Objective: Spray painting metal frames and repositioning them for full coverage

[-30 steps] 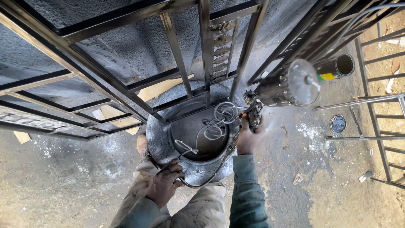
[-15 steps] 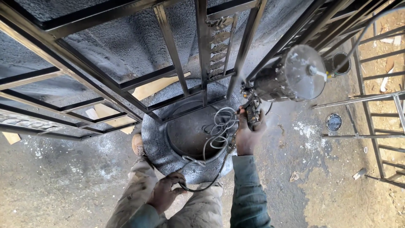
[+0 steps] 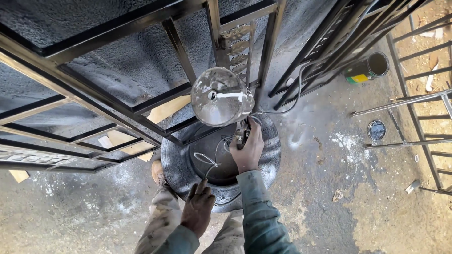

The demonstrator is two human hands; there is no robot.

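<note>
My right hand point(image 3: 247, 150) grips the handle of a paint spray gun point(image 3: 242, 131). Its round metal cup point(image 3: 221, 96), smeared with paint, points up at the camera, close to a black metal gate point(image 3: 141, 101) that lies slanted across the view. A thin hose point(image 3: 207, 162) loops down from the gun to my left hand point(image 3: 197, 209), which is closed around it just above my knees. Both hands hover over a round dark tyre-like ring point(image 3: 270, 157) on the ground, on which my shoe point(image 3: 159, 173) rests.
More black metal frames point(image 3: 414, 99) stand at the right. An open paint can point(image 3: 369, 68) lies behind them, and a round lid point(image 3: 376, 130) sits on the stained concrete. Pale wooden boards point(image 3: 165, 110) show under the gate.
My right hand has swung the spray gun to the left, from beside the right-hand bars to the gate's middle. The left hand has risen a little with the hose.
</note>
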